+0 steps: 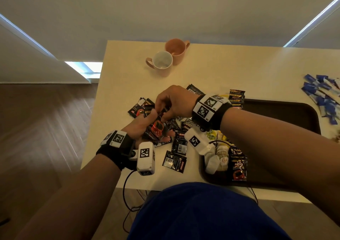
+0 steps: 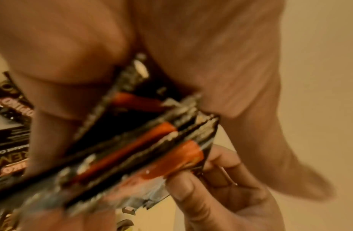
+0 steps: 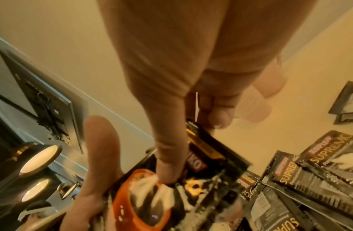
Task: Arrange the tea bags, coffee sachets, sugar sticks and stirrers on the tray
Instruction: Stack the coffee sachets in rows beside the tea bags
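Note:
My left hand (image 1: pixel 147 119) grips a stack of black coffee sachets (image 1: pixel 156 129) printed with an orange cup, held above the table. My right hand (image 1: pixel 163 111) pinches the top sachet (image 3: pixel 193 176) of that stack, thumb on its face. In the left wrist view the stack (image 2: pixel 144 148) shows edge-on, blurred. More loose sachets (image 1: pixel 176 160) lie scattered under and around both hands. The dark brown tray (image 1: pixel 279 105) lies to the right. It holds tea bags (image 1: pixel 219 153) and coffee sachets at its near left corner (image 1: pixel 238 166) and far left corner (image 1: pixel 237 96). Blue sugar sticks (image 1: pixel 323 96) lie beyond the tray.
Two mugs stand at the table's far side, a white-lined one (image 1: pixel 161 61) lying against a pink one (image 1: pixel 176 50). The table's left edge (image 1: pixel 95 100) drops to a wooden floor. Cables hang off the near edge (image 1: pixel 127 188).

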Demonstrator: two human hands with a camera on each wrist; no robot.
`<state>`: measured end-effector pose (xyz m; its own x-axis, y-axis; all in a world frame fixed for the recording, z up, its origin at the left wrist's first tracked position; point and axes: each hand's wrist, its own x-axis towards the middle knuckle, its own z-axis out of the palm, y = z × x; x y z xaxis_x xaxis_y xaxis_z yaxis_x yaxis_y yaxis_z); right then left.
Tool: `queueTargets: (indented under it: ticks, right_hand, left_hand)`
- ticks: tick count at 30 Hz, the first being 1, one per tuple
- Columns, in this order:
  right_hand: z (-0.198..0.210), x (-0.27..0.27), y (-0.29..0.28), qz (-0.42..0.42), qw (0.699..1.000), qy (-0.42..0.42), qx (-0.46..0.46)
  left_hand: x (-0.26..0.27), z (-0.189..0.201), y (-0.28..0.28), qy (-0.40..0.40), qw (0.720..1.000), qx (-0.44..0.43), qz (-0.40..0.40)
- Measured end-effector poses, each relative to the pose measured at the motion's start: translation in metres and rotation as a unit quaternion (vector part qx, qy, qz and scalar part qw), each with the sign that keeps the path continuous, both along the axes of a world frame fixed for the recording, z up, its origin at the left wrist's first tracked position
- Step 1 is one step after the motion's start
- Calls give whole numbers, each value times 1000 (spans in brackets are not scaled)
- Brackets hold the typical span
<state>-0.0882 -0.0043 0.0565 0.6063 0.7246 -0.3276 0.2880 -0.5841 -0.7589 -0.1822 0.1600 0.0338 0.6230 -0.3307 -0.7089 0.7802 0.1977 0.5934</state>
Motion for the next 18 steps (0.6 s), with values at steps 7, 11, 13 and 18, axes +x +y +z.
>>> queueTargets:
  ticks: [7,11,13,18]
  right_hand:
    - [-4,-5,-5,-18,999,-43,22]
    - [-5,-13,-5,50,998,-36,0]
    - [-5,-19,1,87,992,-91,-15]
    - [-10,-30,8,92,978,-186,3]
  left_hand:
    - [0,11,-4,-53,998,46,6]
    - [5,7,-5,-86,991,95,42]
    - [7,5,-5,-95,990,89,47]
    - [10,4,-7,-55,990,106,73]
